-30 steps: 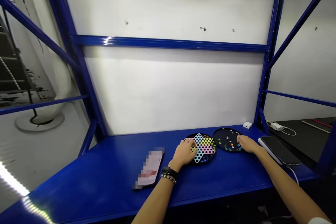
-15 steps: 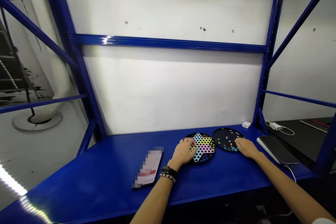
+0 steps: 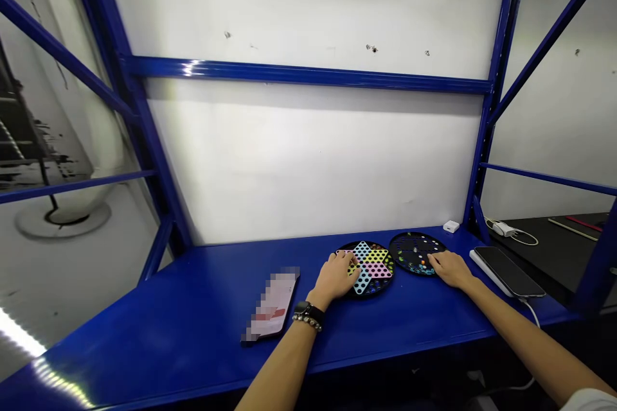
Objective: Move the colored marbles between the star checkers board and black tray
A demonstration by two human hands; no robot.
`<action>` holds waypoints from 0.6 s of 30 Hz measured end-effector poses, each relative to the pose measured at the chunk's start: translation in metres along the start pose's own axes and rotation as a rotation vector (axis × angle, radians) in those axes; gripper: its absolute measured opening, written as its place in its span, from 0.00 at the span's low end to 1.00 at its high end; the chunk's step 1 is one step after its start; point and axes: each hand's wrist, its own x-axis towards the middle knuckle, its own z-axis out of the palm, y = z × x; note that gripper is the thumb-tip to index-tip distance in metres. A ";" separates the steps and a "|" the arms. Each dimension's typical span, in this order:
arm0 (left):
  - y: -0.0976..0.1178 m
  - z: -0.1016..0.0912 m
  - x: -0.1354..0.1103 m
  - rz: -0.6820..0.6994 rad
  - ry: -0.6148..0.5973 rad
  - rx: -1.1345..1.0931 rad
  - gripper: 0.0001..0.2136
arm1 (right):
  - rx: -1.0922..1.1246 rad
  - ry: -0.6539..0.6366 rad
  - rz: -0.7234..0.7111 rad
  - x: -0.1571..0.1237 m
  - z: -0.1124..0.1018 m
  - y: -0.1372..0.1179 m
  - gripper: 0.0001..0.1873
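My left hand (image 3: 339, 274) rests over the left part of a round Chinese checkers board (image 3: 375, 266), thumb apart from its bent fingers. The board has a star of pastel blue, yellow and pink with dark holes, and coloured marbles around its black rim. To its right lies a second round black board (image 3: 415, 245) with small coloured pieces, mostly along the near edge. At that board's right near edge is my right hand (image 3: 450, 268), its fingertips drawn together. Whatever is between them is hidden. A small orange piece (image 3: 423, 262) lies just left of those fingertips.
A phone (image 3: 274, 305), partly pixelated, lies left of my left forearm on the blue tabletop (image 3: 202, 314). Right of my right hand, a dark-screened phone (image 3: 509, 271) rests on a white block with a cable. A small white case (image 3: 451, 226) sits at the back near the blue frame (image 3: 479, 154).
The view has shifted slightly. My right hand has edged a little left at the black board's rim. My left hand keeps its place on the checkers board.
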 end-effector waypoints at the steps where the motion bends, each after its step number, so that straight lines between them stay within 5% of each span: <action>1: 0.000 0.000 0.000 0.000 -0.003 -0.001 0.13 | 0.012 0.004 0.001 0.000 0.000 0.001 0.26; 13: 0.000 0.000 0.000 0.006 0.003 0.000 0.12 | 0.080 0.099 0.020 -0.001 0.004 0.003 0.29; 18: 0.000 0.000 0.000 0.008 0.004 0.004 0.12 | 0.354 0.255 0.086 0.005 0.009 0.015 0.29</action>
